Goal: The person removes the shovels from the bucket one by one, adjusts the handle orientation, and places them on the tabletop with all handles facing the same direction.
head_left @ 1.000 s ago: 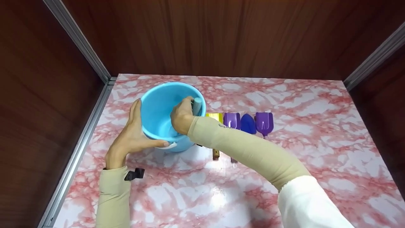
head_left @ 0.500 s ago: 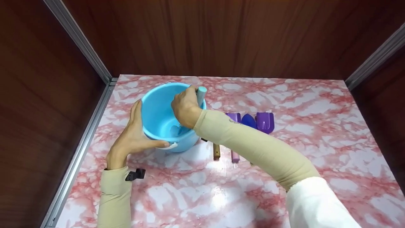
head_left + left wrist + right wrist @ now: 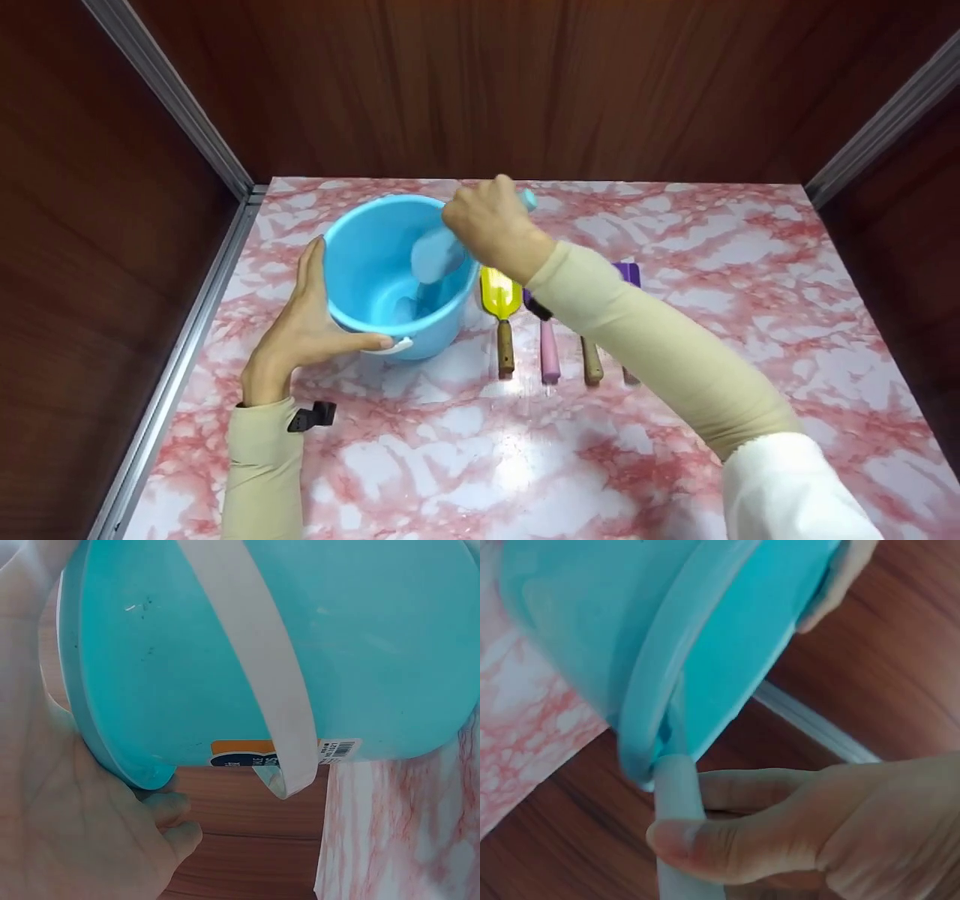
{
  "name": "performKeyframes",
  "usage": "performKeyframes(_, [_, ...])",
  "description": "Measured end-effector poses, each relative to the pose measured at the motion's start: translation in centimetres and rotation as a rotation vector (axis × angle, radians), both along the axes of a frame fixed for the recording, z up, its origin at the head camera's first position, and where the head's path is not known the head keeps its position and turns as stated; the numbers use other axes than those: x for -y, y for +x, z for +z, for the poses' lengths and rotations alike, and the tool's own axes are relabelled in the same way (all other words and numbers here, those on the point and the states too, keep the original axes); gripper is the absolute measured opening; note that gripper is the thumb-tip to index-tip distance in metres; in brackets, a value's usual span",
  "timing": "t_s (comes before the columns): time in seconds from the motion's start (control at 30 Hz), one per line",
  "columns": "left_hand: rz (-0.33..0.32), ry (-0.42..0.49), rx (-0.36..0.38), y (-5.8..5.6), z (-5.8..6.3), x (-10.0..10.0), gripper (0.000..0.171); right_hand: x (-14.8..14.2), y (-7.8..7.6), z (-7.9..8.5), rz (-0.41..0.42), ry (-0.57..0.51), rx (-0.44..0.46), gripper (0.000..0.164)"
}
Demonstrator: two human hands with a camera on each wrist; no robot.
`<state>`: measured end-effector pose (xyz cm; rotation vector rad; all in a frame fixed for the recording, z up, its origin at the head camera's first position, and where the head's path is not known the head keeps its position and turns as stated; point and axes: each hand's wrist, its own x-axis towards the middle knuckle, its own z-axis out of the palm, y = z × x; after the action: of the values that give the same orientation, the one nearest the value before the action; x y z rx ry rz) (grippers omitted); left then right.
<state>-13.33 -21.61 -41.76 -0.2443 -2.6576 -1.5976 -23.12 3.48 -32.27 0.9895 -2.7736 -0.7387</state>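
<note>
Pale blue, round-bladed scoop (image 3: pixel 437 256) in the mouth of a blue plastic bucket (image 3: pixel 439 336), at right.
Right hand (image 3: pixel 495 223) grips the scoop's handle; left hand (image 3: pixel 304 322), fingers wide, presses the bucket's left side.

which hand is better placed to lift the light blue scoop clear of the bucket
Likely right: the right hand grips the scoop by its handle, while the left hand is spread against the bucket, better placed to steady it.
</note>
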Motion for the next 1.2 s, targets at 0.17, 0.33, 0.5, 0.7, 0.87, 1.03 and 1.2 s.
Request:
performKeyframes(0.17, [0.002, 0.027, 0.004, 0.3, 0.3, -0.1, 0.143, -2.5, -0.7, -0.2, 0.028, -0.125, 0.034, 0.028])
performKeyframes(0.33, [0.026, -0.025, 0.003, -0.4, -1.4, 0.5, 0.146, -4.9, -1.4, -0.6, 0.0, -0.278, 0.17, 0.035])
performKeyframes(0.5, [0.035, -0.084, 0.002, -0.8, -2.3, 0.9, 0.151, -7.7, -1.6, -1.0, -0.045, -0.472, 0.36, 0.034])
performKeyframes(0.7, [0.039, -0.098, -0.018, -0.7, -2.2, 1.1, 0.154, -11.4, -2.2, -2.1, -0.02, -0.643, 0.497, 0.031])
performKeyframes(0.87, [0.034, -0.078, -0.019, -0.9, -2.0, 1.0, 0.151, -14.4, -2.9, -3.6, -0.038, -0.768, 0.567, 0.035])
performKeyframes(1.03, [0.037, -0.077, -0.022, -1.1, -2.2, 1.0, 0.153, -16.3, -3.1, -5.5, -0.115, -0.865, 0.579, 0.039])
performKeyframes(1.2, [0.05, -0.105, -0.013, -0.8, -2.3, 1.0, 0.155, -18.2, -2.7, -8.0, -0.163, -0.967, 0.558, 0.035])
